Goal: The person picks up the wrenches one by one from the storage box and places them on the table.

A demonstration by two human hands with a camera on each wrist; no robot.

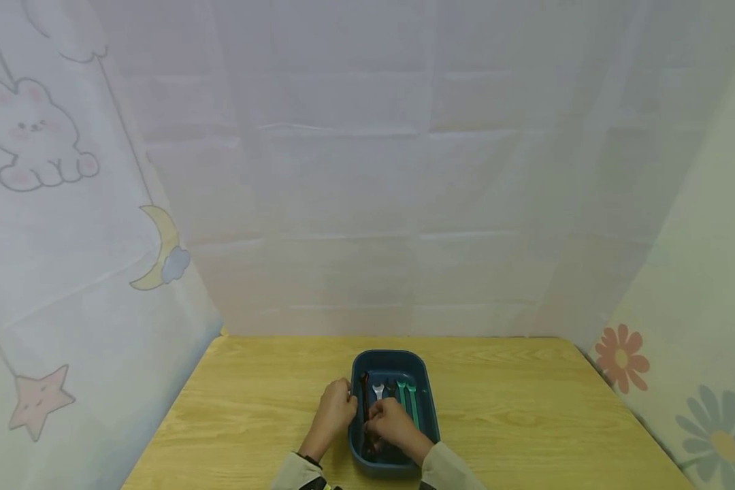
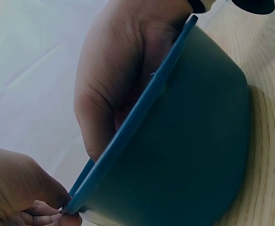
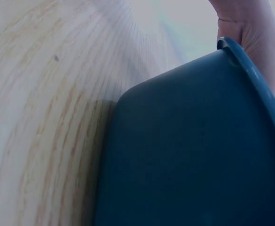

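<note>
A deep blue bin stands on the table with several wrenches in it. Along its left side lies a dark reddish wrench; to the right of that are a silver wrench, a dark one and green wrenches. My left hand pinches the bin's left rim, thumb and fingers at the edge in the left wrist view. Reaching into the bin, my right hand has its curled fingers on the middle of the reddish wrench. Its fingertips are hidden behind the bin wall in both wrist views.
The wooden table extends to both sides of the bin. A pale sheet hangs behind its far edge, and printed sheets with a rabbit and flowers flank it left and right.
</note>
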